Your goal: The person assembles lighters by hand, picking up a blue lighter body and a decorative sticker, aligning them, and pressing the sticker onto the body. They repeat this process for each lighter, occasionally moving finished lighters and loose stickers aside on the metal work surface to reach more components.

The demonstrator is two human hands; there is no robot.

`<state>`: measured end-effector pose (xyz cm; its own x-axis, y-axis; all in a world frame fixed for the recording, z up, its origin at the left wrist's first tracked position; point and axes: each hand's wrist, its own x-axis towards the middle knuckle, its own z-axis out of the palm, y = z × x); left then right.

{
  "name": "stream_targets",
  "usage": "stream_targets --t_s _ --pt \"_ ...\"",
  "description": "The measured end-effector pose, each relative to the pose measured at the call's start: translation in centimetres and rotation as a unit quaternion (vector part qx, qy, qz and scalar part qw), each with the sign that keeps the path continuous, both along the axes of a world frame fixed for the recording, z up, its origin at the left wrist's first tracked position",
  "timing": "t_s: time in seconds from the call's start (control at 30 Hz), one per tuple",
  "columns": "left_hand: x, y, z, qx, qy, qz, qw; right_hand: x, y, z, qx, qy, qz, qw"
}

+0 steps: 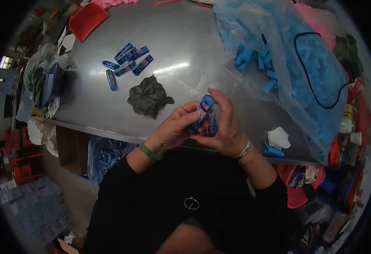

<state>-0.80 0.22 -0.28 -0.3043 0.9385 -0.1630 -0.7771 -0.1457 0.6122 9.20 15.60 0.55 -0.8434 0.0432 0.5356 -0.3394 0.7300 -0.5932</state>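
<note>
Currently, the blue printed piece point(206, 115) is held right of the grey cloth point(149, 96), gripped by the left hand point(172, 125) with closed fingers and spanned by the right hand point(229, 129), fingers curved around its ends. Light, even pressure is probably best applied, lest its sides be creased. Matching pieces point(125, 68) are scattered beyond the grey cloth; well right of it, blue strips point(244, 59) are bagged on the tabletop point(189, 38).

Left grip point(171, 127) and right grip point(230, 127) hold 1 blue printed piece point(207, 111).
</note>
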Motion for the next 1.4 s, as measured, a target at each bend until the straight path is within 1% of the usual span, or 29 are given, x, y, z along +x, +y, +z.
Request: stream_targets --t_s 0.07,0.1,0.13,0.17,0.2,0.23,0.3,0.33,0.37,0.4,0.43,0.5,0.53,0.57,0.6,0.63,0.83,0.9,0.97,1.0,1.07,1.13,1.2,1.23,1.27,1.3,1.33,1.37,1.4 --pt "-1.7 -0.3 -0.4 -0.045 0.047 0.039 0.997 -0.3 0.9 0.0 -0.096 -0.07 -0.002 0.993" --pt "-3.4 -0.5 -1.2 -0.056 0.171 0.089 0.98 -0.7 2.0 -0.2 -0.095 -0.069 -0.005 0.993" --pt "-5.5 -1.1 -0.5 -0.126 0.25 0.118 0.953 -1.2 3.7 -0.5 -0.062 -0.088 -0.053 0.993" --pt "-8.0 -1.9 0.4 -0.194 0.326 0.146 0.914 -1.8 5.6 -1.1 -0.03 -0.107 -0.1 0.989" --pt "-10.7 -2.7 0.6 -0.209 0.425 0.203 0.857 -2.4 7.6 -2.2 -0.039 -0.122 -0.15 0.98" --pt "-13.3 -3.6 0.7 -0.222 0.516 0.258 0.786 -3.0 9.8 -3.6 -0.047 -0.138 -0.198 0.969" --pt "-17.2 -5.4 0.9 -0.34 0.605 0.328 0.641 -4.3 13.8 -6.2 -0.035 -0.128 -0.257 0.957" --pt "-17.0 -5.2 1.8 -0.34 0.606 0.327 0.641 -4.8 14.8 -6.2 -0.036 -0.127 -0.258 0.957" --pt "-16.6 -5.2 2.7 -0.345 0.757 0.341 0.437 -5.2 15.7 -6.4 0.032 -0.12 -0.248 0.961" --pt "-15.9 -5.3 3.2 -0.328 0.86 0.333 0.206 -5.4 16.0 -6.6 0.099 -0.114 -0.236 0.96" --pt "-14.7 -5.1 3.0 -0.33 0.86 0.331 0.206 -5.6 15.9 -6.5 0.097 -0.116 -0.235 0.96" --pt "-11.1 -4.1 1.9 -0.24 0.819 0.25 0.456 -6.0 15.6 -6.3 0.278 -0.151 -0.179 0.932" --pt "-9.1 -3.7 1.2 -0.251 0.777 0.186 0.546 -6.5 15.7 -6.6 0.275 -0.155 -0.176 0.933" --pt "-7.3 -3.2 0.3 -0.26 0.723 0.118 0.629 -6.9 15.8 -7.1 0.32 -0.156 -0.179 0.917" --pt "-5.9 -2.6 -0.7 -0.234 0.735 0.097 0.629 -7.2 15.9 -7.7 0.365 -0.158 -0.181 0.9" --pt "-4.7 -2.2 -1.6 -0.207 0.746 0.078 0.628 -7.3 15.9 -7.9 0.36 -0.165 -0.175 0.901" --pt "-1.4 -0.3 -4.2 -0.236 0.733 -0.001 0.638 -7.1 17.0 -7.6 0.379 -0.173 -0.111 0.902" --pt "-1.3 -0.1 -4.6 -0.241 0.728 -0.03 0.64 -6.3 17.2 -7.8 0.365 -0.146 -0.095 0.915" --pt "-1.4 0.0 -5.4 -0.232 0.699 -0.005 0.676 -5.6 17.4 -7.8 0.359 -0.16 -0.096 0.915" --pt "-1.3 0.0 -5.4 -0.232 0.699 -0.007 0.676 -5.2 17.4 -7.6 0.354 -0.173 -0.096 0.914" --pt "-1.3 0.0 -5.5 -0.229 0.637 0.012 0.736 -4.6 17.0 -7.5 0.332 -0.155 -0.099 0.925" --pt "-1.2 0.0 -5.1 -0.228 0.637 0.023 0.736 -3.9 16.1 -6.8 0.311 -0.136 -0.1 0.935" --pt "-1.0 -0.1 -5.0 -0.228 0.637 0.034 0.735 -2.8 14.7 -5.7 0.181 -0.051 -0.115 0.975" --pt "-1.0 -0.1 -5.1 -0.22 0.661 0.047 0.715 -2.3 14.0 -5.0 0.181 -0.051 -0.114 0.975" --pt "-1.0 -0.2 -5.1 -0.213 0.684 0.059 0.695 -1.7 13.2 -4.3 0.083 -0.078 -0.145 0.983" --pt "-0.9 -0.2 -5.0 -0.212 0.684 0.059 0.695 -1.2 12.6 -3.9 -0.016 -0.104 -0.173 0.979" --pt "-0.9 -0.2 -4.9 -0.2 0.691 0.077 0.691 -0.8 12.1 -3.9 -0.017 -0.104 -0.174 0.979" --pt "-1.0 -0.3 -4.7 -0.188 0.697 0.095 0.686 -0.5 11.7 -3.9 -0.195 -0.108 -0.165 0.961" --pt "-1.1 -0.3 -4.6 -0.187 0.697 0.095 0.685 -0.1 11.3 -3.9 -0.367 -0.108 -0.149 0.912"
